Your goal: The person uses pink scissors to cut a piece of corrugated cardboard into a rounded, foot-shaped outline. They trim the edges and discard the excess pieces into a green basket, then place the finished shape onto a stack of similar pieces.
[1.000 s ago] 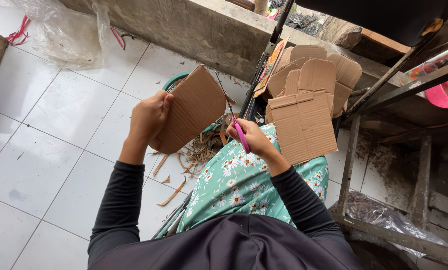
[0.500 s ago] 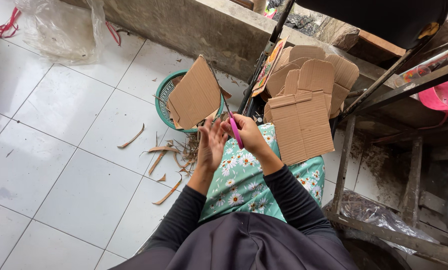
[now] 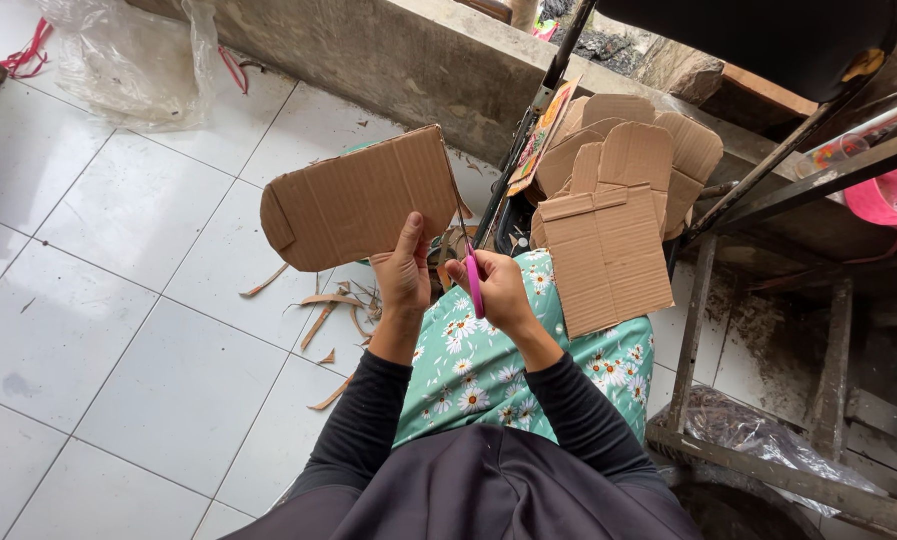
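Your left hand (image 3: 401, 275) pinched the lower right edge of the cardboard cutout (image 3: 358, 198), which spread up and to the left above the white tiled floor (image 3: 138, 330). Your right hand (image 3: 496, 290), just beside it, was closed around pink-handled scissors (image 3: 473, 280), blades at the cutout's right edge.

Black long sleeves, dark apron, green skirt (white daisy print), bare hands.
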